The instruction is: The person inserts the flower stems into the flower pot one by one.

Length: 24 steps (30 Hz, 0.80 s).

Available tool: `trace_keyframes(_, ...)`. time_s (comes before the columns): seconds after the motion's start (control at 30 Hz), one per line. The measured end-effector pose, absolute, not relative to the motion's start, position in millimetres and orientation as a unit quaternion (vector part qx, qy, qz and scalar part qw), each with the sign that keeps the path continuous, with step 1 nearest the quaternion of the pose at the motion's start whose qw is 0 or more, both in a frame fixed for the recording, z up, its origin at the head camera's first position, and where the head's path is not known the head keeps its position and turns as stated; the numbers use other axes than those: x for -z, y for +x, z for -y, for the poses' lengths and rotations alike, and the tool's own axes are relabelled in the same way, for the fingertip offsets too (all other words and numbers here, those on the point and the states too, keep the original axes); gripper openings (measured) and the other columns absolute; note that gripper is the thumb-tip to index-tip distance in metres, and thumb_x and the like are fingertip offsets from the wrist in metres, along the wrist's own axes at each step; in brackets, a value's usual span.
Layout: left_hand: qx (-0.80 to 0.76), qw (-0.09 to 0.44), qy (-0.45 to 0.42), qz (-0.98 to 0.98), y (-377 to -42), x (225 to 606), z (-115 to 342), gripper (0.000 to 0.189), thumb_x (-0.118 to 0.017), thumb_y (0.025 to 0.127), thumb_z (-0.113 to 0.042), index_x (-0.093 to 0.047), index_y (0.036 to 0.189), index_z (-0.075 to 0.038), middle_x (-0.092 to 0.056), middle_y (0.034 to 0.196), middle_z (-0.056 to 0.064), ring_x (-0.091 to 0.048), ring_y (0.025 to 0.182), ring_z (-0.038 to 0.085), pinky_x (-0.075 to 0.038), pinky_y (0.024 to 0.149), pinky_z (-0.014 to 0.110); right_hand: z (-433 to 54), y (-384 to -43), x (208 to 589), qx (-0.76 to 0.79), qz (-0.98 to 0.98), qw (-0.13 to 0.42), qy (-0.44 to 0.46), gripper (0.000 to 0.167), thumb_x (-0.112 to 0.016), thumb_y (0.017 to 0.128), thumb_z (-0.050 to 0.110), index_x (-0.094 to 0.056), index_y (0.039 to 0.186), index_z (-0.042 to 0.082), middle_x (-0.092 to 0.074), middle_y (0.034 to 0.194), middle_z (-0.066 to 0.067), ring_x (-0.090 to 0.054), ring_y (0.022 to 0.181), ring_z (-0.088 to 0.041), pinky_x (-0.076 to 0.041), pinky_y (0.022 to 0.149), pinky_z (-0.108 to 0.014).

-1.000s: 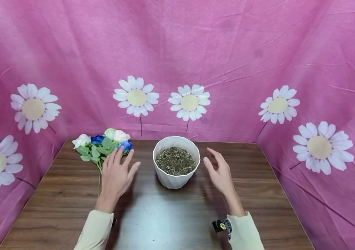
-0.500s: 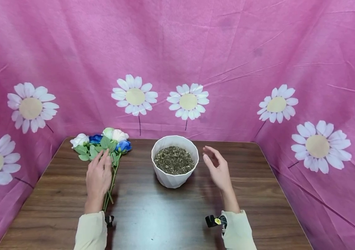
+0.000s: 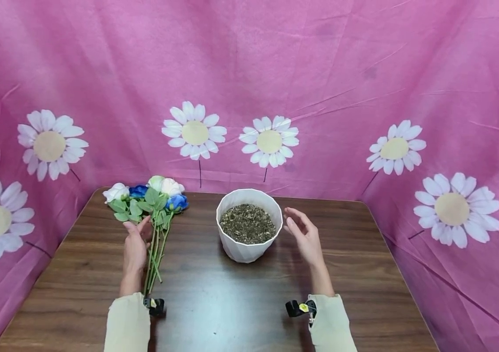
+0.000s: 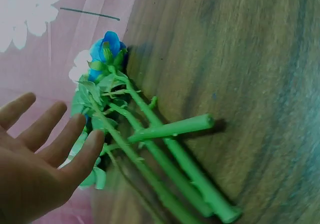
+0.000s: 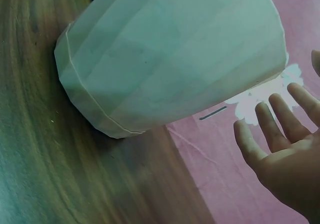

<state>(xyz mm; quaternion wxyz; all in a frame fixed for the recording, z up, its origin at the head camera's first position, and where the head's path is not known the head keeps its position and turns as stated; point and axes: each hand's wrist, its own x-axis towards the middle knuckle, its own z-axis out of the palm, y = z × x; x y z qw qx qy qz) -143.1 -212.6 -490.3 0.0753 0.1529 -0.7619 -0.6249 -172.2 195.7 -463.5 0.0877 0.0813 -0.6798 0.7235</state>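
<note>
Several long-stemmed artificial flowers (image 3: 176, 202), white and blue with green leaves, lie bunched at the table's back left. Just left of their stems (image 4: 155, 159) is my left hand (image 3: 135, 252), palm turned toward them, fingers loosely extended and holding nothing. In the left wrist view its fingers (image 4: 75, 129) spread beside the stems; whether they touch a leaf I cannot tell. A white faceted flowerpot (image 3: 245, 249) filled with dark soil (image 3: 248, 224) stands at the back middle. My right hand (image 3: 308, 239) is beside the pot's right side, fingers relaxed, with a gap visible in the right wrist view.
The brown wooden table (image 3: 363, 293) meets a pink cloth backdrop (image 3: 319, 63) printed with large white daisies along its back and sides. Each wrist wears a small black camera (image 3: 295, 308).
My left hand has moved left off the flowers and turned from palm down to palm inward, uncovering the stems. My right hand has shifted only slightly, staying beside the pot.
</note>
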Motion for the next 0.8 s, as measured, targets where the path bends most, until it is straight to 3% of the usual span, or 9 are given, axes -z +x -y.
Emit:
trace_keyframes(0.2, 0.712, 0.013, 0.172, 0.681, -143, 497, 221, 0.094, 0.017, 0.097, -0.059, -0.029, 0.158, -0.004, -0.032, 0.16, 0.022, -0.032, 0.144, 0.04, -0.028, 0.115, 0.055, -193, -172, 467, -0.776, 0.625, 0.056, 0.068, 0.043, -0.051, 0.105, 0.004, -0.042, 0.139, -0.02, -0.043, 0.141, -0.038, -0.061, 0.116, -0.016, -0.056, 0.095, -0.034)
trace_keyframes(0.37, 0.654, -0.027, 0.171, 0.736, -147, 502, 226, 0.092, 0.005, 0.1, -0.063, -0.028, 0.158, -0.001, -0.035, 0.156, 0.027, -0.037, 0.142, 0.042, -0.034, 0.114, 0.053, -192, -173, 472, -0.778, 0.623, 0.042, 0.074, 0.046, -0.051, 0.106, 0.005, -0.039, 0.142, -0.019, -0.047, 0.141, -0.031, -0.059, 0.119, -0.017, -0.056, 0.095, -0.035)
trace_keyframes(0.43, 0.617, -0.051, 0.162, 0.769, -149, 502, 229, 0.087, -0.005, 0.103, -0.063, -0.03, 0.157, 0.001, -0.038, 0.154, 0.029, -0.041, 0.138, 0.044, -0.038, 0.112, 0.053, -192, -173, 474, -0.779, 0.621, 0.036, 0.078, 0.045, -0.05, 0.105, 0.004, -0.038, 0.143, -0.019, -0.047, 0.141, -0.027, -0.059, 0.119, -0.016, -0.056, 0.095, -0.033)
trace_keyframes(0.53, 0.555, -0.072, 0.133, 0.818, -155, 501, 233, 0.073, -0.025, 0.109, -0.052, -0.034, 0.153, 0.006, -0.044, 0.148, 0.033, -0.05, 0.128, 0.047, -0.044, 0.105, 0.053, -192, -174, 478, -0.784, 0.614, 0.025, 0.09, 0.045, -0.049, 0.105, 0.001, -0.037, 0.144, -0.019, -0.047, 0.139, -0.024, -0.059, 0.116, -0.017, -0.056, 0.093, -0.032)
trace_keyframes(0.63, 0.523, -0.076, 0.111, 0.842, -159, 503, 237, 0.059, -0.045, 0.109, -0.034, -0.04, 0.148, 0.01, -0.05, 0.141, 0.034, -0.058, 0.119, 0.045, -0.052, 0.096, 0.048, -193, -176, 485, -0.787, 0.605, 0.019, 0.121, 0.049, -0.054, 0.105, 0.007, -0.038, 0.145, -0.017, -0.048, 0.137, -0.023, -0.06, 0.115, -0.02, -0.057, 0.093, -0.032)
trace_keyframes(0.8, 0.557, -0.083, 0.098, 0.821, -165, 509, 244, 0.052, -0.059, 0.101, -0.008, -0.041, 0.146, 0.013, -0.054, 0.137, 0.034, -0.067, 0.102, 0.025, -0.059, 0.077, 0.033, -204, -192, 516, -0.79, 0.584, 0.012, 0.186, 0.05, -0.06, 0.103, 0.014, -0.046, 0.148, -0.003, -0.051, 0.142, -0.02, -0.057, 0.123, -0.025, -0.055, 0.096, -0.038)
